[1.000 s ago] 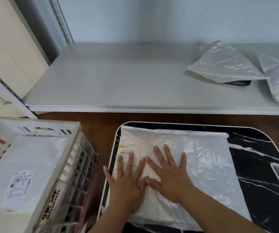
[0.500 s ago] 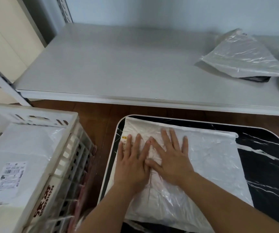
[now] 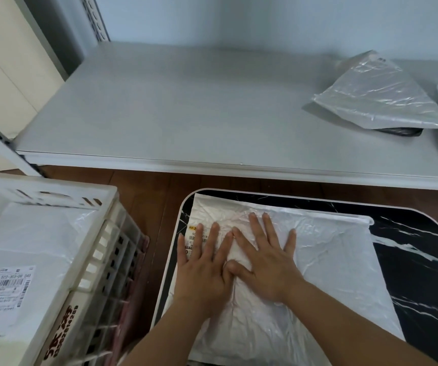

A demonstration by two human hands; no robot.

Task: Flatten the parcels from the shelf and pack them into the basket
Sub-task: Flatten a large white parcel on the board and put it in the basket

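Left hand [image 3: 202, 270] and right hand [image 3: 265, 262] press the parcel [image 3: 318, 273] with fingers straight, gripping nothing. Judged light, soft, slippery film; grip at opposite edges

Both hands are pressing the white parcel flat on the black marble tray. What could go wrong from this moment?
1. The parcel hangs over the near edge of the tray, so a hard push from the left hand and right hand might slide it off.
2. The basket already holds a bulky labelled parcel; this one may sit above the rim if poorly flattened.
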